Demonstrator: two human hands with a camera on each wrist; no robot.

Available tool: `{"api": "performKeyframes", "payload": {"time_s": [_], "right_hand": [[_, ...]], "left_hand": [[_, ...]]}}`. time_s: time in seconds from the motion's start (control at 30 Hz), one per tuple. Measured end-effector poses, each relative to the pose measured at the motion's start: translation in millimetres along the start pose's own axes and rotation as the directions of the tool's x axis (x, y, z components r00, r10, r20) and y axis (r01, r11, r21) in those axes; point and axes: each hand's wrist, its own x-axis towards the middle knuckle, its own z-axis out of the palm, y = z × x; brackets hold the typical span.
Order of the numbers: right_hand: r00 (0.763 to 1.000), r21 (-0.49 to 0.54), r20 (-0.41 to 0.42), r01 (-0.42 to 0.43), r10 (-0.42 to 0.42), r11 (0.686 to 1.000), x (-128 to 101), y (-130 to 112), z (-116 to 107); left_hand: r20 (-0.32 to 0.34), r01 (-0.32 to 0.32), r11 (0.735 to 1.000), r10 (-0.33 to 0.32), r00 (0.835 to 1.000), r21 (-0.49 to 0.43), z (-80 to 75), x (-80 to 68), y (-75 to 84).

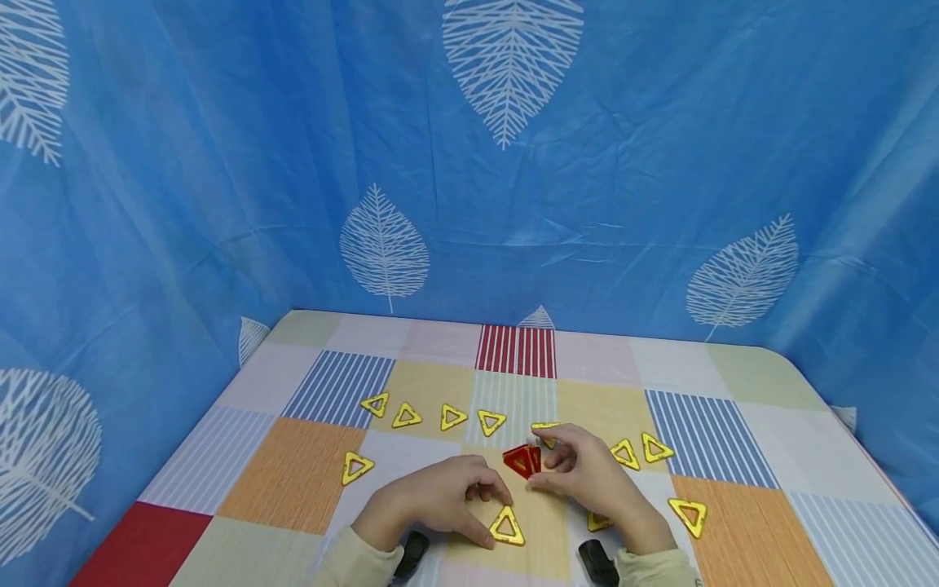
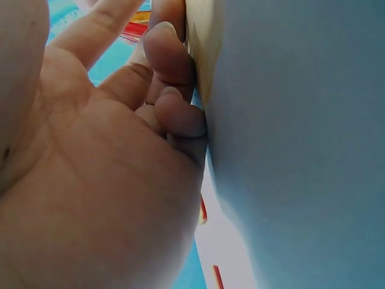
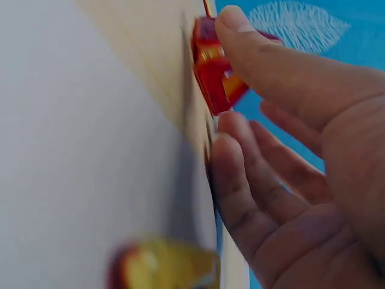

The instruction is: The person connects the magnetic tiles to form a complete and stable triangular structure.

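Observation:
A small stack of red triangle tiles [image 1: 522,461] stands on the patchwork tablecloth [image 1: 308,473]. My right hand [image 1: 546,473] pinches it from the right. In the right wrist view one finger lies over the red tiles [image 3: 215,75], and the other fingers [image 3: 240,174] curl below against the cloth. My left hand [image 1: 490,509] rests on the table just left of the stack with its fingers loosely curled. Its thumb lies beside a yellow triangle tile [image 1: 506,526]. The left wrist view shows only the palm [image 2: 108,180] and curled fingers against the cloth, holding nothing.
Several yellow triangle tiles lie flat around the hands: a row behind [image 1: 452,417], one at the left [image 1: 356,467], a pair at the right [image 1: 655,447] and one near the right wrist [image 1: 689,515]. A blue leaf-print curtain [image 1: 469,204] closes off the table's back and sides.

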Motion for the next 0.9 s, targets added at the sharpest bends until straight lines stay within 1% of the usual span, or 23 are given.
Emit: {"api": "performKeyframes", "payload": {"time_s": [0.1,0.17,0.23,0.43,0.63,0.8,0.9], "right_hand": [[0.998,0.024,-0.039,-0.057,0.058,0.998,-0.6,2.4,-6.5],[0.993,0.017,-0.056,-0.1,0.101,0.995,-0.7,3.6,-10.9],[0.99,0.001,-0.057,-0.126,0.125,0.992,-0.2,4.5,-15.4],[0.996,-0.045,-0.032,-0.087,0.086,0.995,9.4,7.2,-26.5],[0.995,-0.079,-0.008,-0.096,0.095,0.992,20.1,13.7,-28.7],[0.996,-0.04,0.028,-0.08,0.081,0.996,26.7,19.7,-29.7],[0.995,-0.018,0.044,-0.092,0.093,0.996,28.8,22.5,-31.0]], "left_hand": [[0.0,0.008,1.0,-0.008,1.0,-0.009,0.3,0.7,-0.3],[0.001,0.01,1.0,-0.01,1.0,-0.013,0.4,0.9,-0.6],[0.001,0.009,1.0,-0.009,1.0,-0.015,0.1,1.0,-1.2],[-0.002,0.003,1.0,-0.004,1.0,-0.016,-1.6,-0.1,-2.2],[0.0,-0.003,1.0,0.003,1.0,-0.013,-0.9,0.5,-2.9],[-0.004,-0.007,1.0,0.007,1.0,-0.013,0.4,0.3,-4.8],[-0.003,-0.009,1.0,0.009,1.0,-0.015,0.8,1.0,-5.3]]}}
